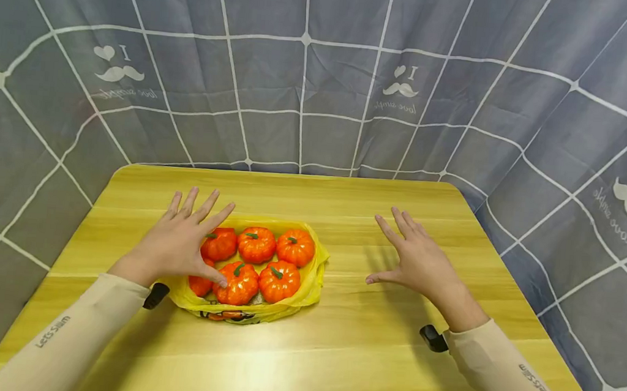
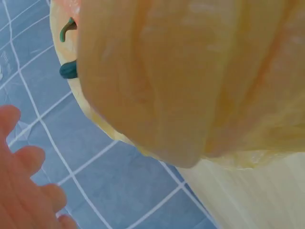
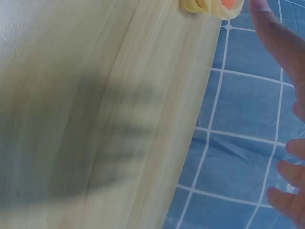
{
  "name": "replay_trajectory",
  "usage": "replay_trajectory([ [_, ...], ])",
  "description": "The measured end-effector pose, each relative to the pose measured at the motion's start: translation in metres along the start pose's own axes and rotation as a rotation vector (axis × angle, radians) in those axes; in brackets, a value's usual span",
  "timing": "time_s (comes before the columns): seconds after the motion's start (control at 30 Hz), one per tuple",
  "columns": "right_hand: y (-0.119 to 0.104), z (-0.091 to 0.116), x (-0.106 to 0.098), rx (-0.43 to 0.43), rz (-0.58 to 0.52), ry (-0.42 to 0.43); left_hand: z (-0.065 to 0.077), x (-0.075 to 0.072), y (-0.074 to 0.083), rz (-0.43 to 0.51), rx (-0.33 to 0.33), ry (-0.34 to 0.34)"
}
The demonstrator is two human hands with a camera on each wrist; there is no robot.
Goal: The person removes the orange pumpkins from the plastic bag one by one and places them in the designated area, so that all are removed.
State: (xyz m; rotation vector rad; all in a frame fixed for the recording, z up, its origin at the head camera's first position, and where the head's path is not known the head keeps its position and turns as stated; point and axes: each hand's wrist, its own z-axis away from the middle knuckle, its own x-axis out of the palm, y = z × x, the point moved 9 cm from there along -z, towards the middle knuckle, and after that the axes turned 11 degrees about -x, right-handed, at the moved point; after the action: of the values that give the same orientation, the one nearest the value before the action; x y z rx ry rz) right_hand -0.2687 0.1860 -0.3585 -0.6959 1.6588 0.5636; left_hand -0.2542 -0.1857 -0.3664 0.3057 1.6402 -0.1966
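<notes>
- Orange pumpkins (image 1: 256, 246) sit left of centre on the table (image 1: 388, 367), in a yellow bag (image 1: 316, 272) whose raised sides likely stop them rolling.
- Left hand (image 1: 177, 245): fingers spread wide over the bag's left side, gripping nothing.
- Right hand (image 1: 423, 264): fingers spread, empty, above the table's right.

The head view looks down across the table (image 1: 335, 344); low wrist views, left nearer, seemingly share the yellow bag (image 2: 167, 86).
</notes>
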Motion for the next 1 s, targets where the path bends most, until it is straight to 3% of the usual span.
replay_trajectory([
  [0.13,-0.001,0.002,0.001,0.023,-0.071,0.03,-0.001,0.005,-0.004,0.114,0.015,-0.059],
  [0.37,0.0,0.005,0.02,0.145,-0.261,0.002,0.005,0.023,-0.016,0.478,0.028,-0.195],
  [0.5,-0.001,0.007,0.027,0.195,-0.398,0.06,0.012,0.031,-0.026,0.609,0.025,-0.221],
  [0.77,-0.007,0.006,0.039,0.251,-0.537,0.142,0.021,0.046,-0.043,0.724,-0.028,-0.257],
  [1.0,-0.016,0.001,0.046,0.243,-0.635,0.185,0.028,0.052,-0.053,0.775,-0.016,-0.261],
])
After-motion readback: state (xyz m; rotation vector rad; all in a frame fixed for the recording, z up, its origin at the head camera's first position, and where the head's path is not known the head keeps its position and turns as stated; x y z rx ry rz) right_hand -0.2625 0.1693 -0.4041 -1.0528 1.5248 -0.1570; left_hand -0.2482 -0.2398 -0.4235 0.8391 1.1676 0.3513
